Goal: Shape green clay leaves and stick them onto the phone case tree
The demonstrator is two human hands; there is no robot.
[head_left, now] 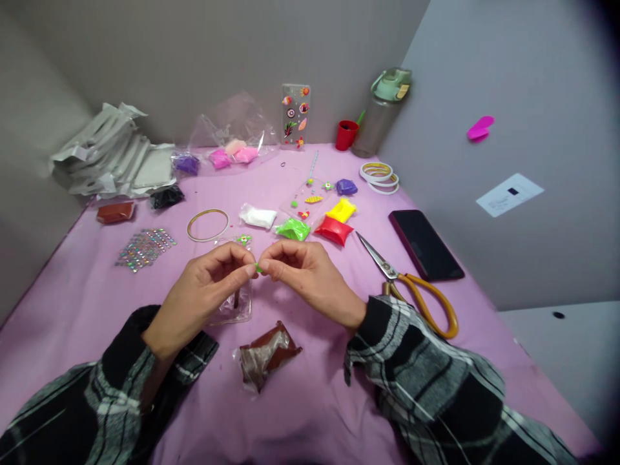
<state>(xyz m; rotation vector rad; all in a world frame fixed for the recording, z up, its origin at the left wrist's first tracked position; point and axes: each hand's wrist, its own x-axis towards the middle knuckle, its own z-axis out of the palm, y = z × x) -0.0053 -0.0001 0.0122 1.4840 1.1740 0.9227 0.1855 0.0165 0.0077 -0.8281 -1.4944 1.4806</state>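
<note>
From my remote station, I mark the free room on the bench (pixel 334 400) as follows. To the left of my left grip (pixel 198 294), bare cloth affords a lane outward below the gem sheet (pixel 145 250). Between the forearms, a brown packet (pixel 271 355) obstructs the near middle; cloth shows on its right, up to the right sleeve (pixel 421 355). Ahead, white (pixel 258 217), green (pixel 293 229) and red (pixel 334 230) packets form a low barrier. Rightward from my right grip (pixel 314 279), scissors (pixel 393 274) and phone (pixel 426 244) obstruct passage. Behind the hoop (pixel 208 225), bare cloth reaches the plastic bag (pixel 242 123). The bottle (pixel 375 126) stands tall at the back right.
</note>
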